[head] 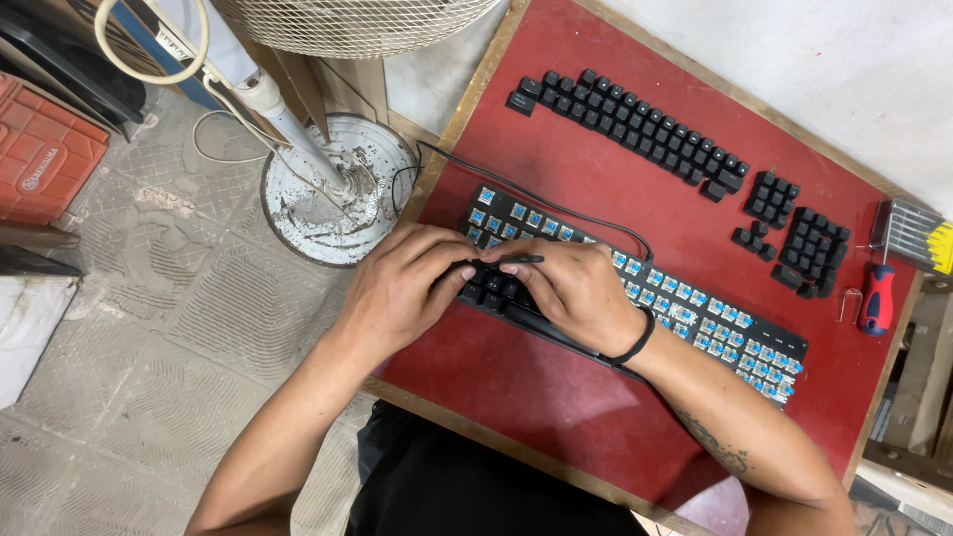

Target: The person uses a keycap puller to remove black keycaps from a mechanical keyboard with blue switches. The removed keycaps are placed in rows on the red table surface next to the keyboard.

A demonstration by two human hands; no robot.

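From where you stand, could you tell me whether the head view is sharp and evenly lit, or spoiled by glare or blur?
Head view: light soft and even, no glare on the red table; keyboard and loose keycaps sharp; left hand and right hand crisp, casting only faint shadows; wide-lens bending at the edges.

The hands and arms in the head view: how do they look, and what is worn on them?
Both arms are bare, with no sleeves and no gloves. The left hand has nothing on it or on its wrist. The right hand has a thin black band around the wrist, and a dark tattoo marks the right forearm.
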